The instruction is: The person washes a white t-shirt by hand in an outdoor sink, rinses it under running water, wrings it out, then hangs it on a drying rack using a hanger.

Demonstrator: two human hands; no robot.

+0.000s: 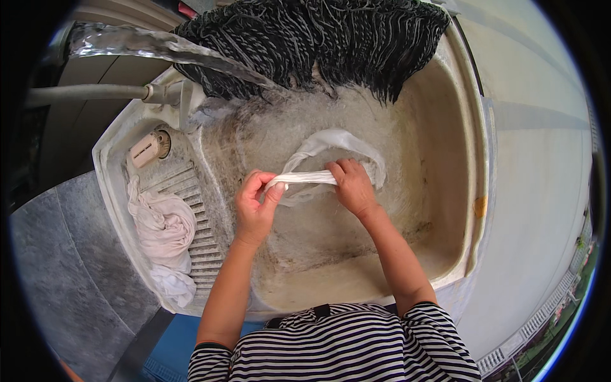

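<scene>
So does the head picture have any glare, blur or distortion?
Head view: fisheye bowing near the dark rim; head view: glints streak the falling water; head view: left hand and right hand look fairly sharp, while ripples soften the submerged part of the white cloth.

No writing can be read. Left of the grip, a pale pink block bears marks too small to tell.
</scene>
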